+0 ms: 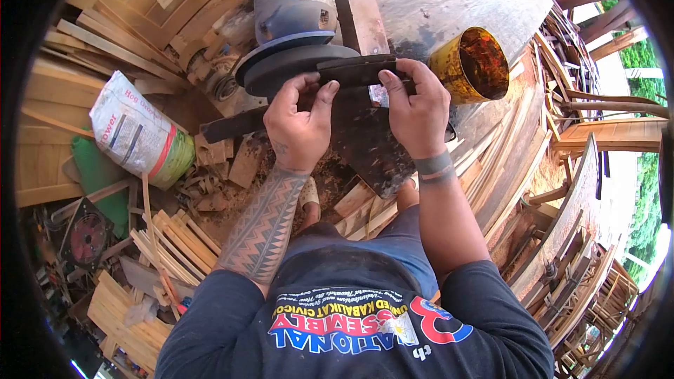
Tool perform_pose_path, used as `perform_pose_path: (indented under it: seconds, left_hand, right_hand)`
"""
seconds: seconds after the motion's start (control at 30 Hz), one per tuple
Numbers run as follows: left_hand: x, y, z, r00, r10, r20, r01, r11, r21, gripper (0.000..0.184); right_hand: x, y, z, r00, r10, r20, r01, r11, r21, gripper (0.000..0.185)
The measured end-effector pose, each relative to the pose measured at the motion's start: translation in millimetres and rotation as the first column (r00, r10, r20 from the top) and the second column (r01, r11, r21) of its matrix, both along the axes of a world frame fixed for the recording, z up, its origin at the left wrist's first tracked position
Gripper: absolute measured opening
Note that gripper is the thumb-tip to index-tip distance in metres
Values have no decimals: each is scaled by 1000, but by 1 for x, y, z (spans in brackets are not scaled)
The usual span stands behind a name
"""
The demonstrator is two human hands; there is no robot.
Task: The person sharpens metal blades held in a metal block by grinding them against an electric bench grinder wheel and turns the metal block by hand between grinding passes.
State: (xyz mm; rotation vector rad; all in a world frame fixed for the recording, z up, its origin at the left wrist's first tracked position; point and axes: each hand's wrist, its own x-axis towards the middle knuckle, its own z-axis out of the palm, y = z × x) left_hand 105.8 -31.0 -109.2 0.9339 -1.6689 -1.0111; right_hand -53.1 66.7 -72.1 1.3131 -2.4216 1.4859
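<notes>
Between my two hands is a dark, narrow flat bar [358, 70], held level in front of a blue bench grinder [291, 7]. My left hand [302, 123] pinches its left end between thumb and fingers. At the other end, my right hand [418, 105] grips it the same way, thumb on the near face. Just behind the bar's left part is the grinder's dark grey wheel [281, 70]; I cannot tell whether the two touch. The bar's exact kind does not show.
A yellow, stained open can [470, 67] stands right of my right hand on the bench [449, 7]. At left are a white printed sack [140, 130] and a dark bar [235, 124] jutting from under the wheel. Wood strips [505, 168] and offcuts lie around both sides.
</notes>
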Motion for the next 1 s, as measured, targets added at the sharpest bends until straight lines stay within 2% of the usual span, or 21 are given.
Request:
perform_pose_path:
  seconds: [0.1, 0.27, 0.4, 0.5, 0.6, 0.63, 0.67, 0.73, 0.77, 0.87, 0.9, 1.0]
  left_hand:
    - [-4, 3, 0, 1000, 0, -8, 0, 1000, 8, 30]
    - [-12, 7, -2, 1000, -4, -11, 4, 1000, 21, 29]
    - [-19, 10, -1, 999, -9, -31, 9, 1000, -13, 28]
    - [-19, 14, 1, 999, -27, -33, 24, 997, -73, 27]
    - [2, 29, 21, 995, -103, 11, 103, 979, -174, 29]
    - [11, 36, 26, 989, -146, -5, 143, 969, -200, 30]
    - [19, 42, 31, 981, -193, -18, 184, 957, -224, 32]
    - [33, 50, 49, 961, -276, 9, 258, 884, -391, 35]
    - [38, 54, 54, 949, -314, 25, 289, 836, -466, 37]
    - [46, 67, 56, 864, -487, -127, 398, 816, -419, 37]
    - [49, 67, 54, 834, -540, -111, 450, 784, -428, 38]
    - [52, 65, 60, 822, -563, -86, 481, 767, -424, 40]
  right_hand:
    - [-3, 2, 1, 1000, -3, 26, 2, 1000, 13, 24]
    - [-13, 7, -6, 999, -22, -48, 22, 1000, 2, 25]
    - [-18, 12, -3, 1000, -20, -15, 20, 1000, 23, 24]
    - [-19, 20, -1, 999, -12, -53, 12, 1000, -10, 24]
    - [-14, 44, 2, 976, 32, 214, -12, 995, -95, 24]
    - [-13, 59, 1, 970, 73, 231, -46, 992, -120, 27]
    - [-10, 68, 1, 964, 146, 223, -94, 969, -229, 29]
    - [-2, 86, 2, 941, 284, 185, -183, 885, -428, 36]
    - [-4, 102, -4, 907, 361, 218, -245, 871, -426, 41]
    - [6, 109, 2, 803, 518, 294, -229, 725, -650, 34]
    - [4, 112, 7, 770, 574, 279, -273, 691, -669, 30]
    - [9, 118, 19, 822, 465, 328, -213, 786, -581, 29]
